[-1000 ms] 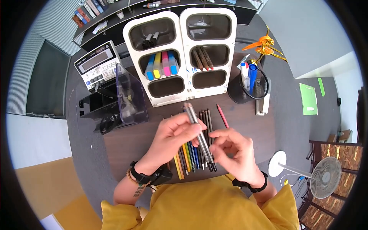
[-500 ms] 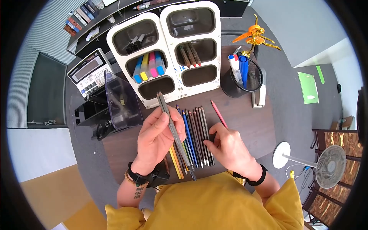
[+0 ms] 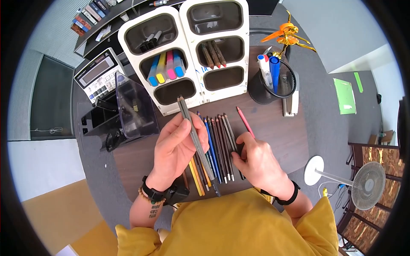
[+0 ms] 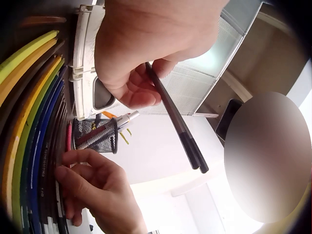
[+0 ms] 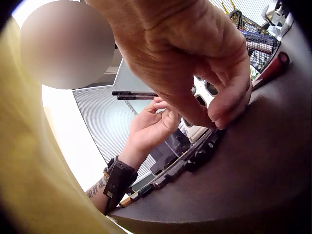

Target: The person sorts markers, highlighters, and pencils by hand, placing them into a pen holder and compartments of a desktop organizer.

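My left hand (image 3: 177, 145) holds two grey pencils (image 3: 195, 138) together between thumb and fingers, tilted above the row on the table. In the left wrist view their dark ends (image 4: 192, 151) point away from that hand. My right hand (image 3: 258, 160) is low at the right end of the row, thumb and forefinger pinching a dark grey pencil (image 3: 229, 132) there; its middle is partly hidden by the fingers. Brown-black pencils (image 3: 219, 147), a blue pencil (image 3: 212, 149) and yellow pencils (image 3: 195, 177) lie side by side. A pink-red pencil (image 3: 245, 121) lies apart, beyond the right hand.
A white organizer (image 3: 200, 91) at the back holds highlighters (image 3: 166, 68), black markers (image 3: 150, 40) and brown pencils (image 3: 213, 54). Right of it stand a mesh pen cup (image 3: 267, 91) and a stapler (image 3: 291, 102). A clear-and-black desk tray (image 3: 132, 109) and a calculator (image 3: 98, 72) are at left.
My left hand has brought the two grey pencils leftward from near the right hand. The right hand has come down to the row's right end, where a dark grey pencil now leans slightly.
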The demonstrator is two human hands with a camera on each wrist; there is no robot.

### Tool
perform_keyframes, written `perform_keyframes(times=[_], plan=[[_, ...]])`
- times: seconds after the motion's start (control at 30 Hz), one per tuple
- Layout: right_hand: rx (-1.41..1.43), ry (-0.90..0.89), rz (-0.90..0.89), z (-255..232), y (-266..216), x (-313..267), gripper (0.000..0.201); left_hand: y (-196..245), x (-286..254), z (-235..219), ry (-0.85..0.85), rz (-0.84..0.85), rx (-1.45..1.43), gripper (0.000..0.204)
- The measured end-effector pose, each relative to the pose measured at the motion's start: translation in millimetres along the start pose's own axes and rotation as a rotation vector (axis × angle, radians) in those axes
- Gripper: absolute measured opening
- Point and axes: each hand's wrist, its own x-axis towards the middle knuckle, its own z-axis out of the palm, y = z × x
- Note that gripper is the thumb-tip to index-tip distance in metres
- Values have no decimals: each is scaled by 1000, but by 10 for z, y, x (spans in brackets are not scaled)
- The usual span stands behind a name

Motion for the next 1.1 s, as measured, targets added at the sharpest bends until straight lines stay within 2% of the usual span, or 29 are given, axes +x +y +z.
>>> perform_keyframes(times=[0.23,0.3,1.1], plan=[[-47,-22,34,-47,-37,-29,25,8,-9,-23,7,3,-15,25],[-61,-22,50,-48,-59,-22,27,4,-8,-72,-45,-19,-43,29],[-76,-19,33,-25,-80,-16,31,-81,-3,-29,51,-47,45,24]])
